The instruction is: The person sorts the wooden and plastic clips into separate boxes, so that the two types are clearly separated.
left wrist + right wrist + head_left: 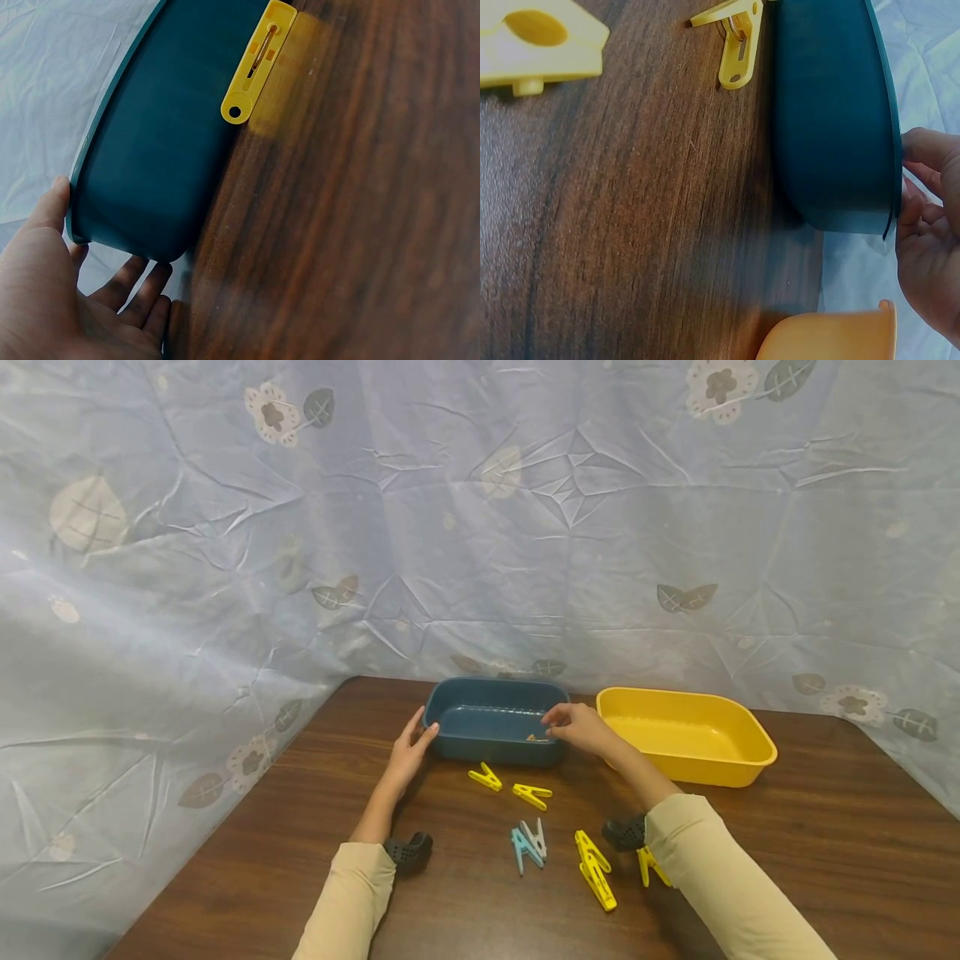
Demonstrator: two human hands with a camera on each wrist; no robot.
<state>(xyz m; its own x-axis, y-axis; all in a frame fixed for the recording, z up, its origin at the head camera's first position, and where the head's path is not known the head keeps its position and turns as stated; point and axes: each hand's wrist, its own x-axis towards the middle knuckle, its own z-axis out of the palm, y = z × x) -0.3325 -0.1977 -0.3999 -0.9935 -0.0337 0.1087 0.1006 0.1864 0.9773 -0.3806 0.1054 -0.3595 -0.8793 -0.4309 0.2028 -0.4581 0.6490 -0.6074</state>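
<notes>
The blue bin (498,752) stands at the back of the table. My left hand (407,752) touches its left end, thumb at the rim and fairly straight fingers along the outer wall. Over the bin's right end reaches my right hand (581,727), its fingers bent at the rim. Beside those fingertips, inside the bin, shows a small orange-yellow piece (534,738); whether the fingers pinch it is hidden. In front of the bin lie two yellow clothespins, one on the left (486,778) and another clothespin (532,793) to its right.
The yellow bin (693,768) stands right of the blue one. Nearer lie a light blue clothespin (527,850), a grey clothespin (536,837) and yellow clothespins (597,881). Another yellow clothespin (651,866) is partly behind the right wrist. A patterned curtain (480,568) hangs behind the table.
</notes>
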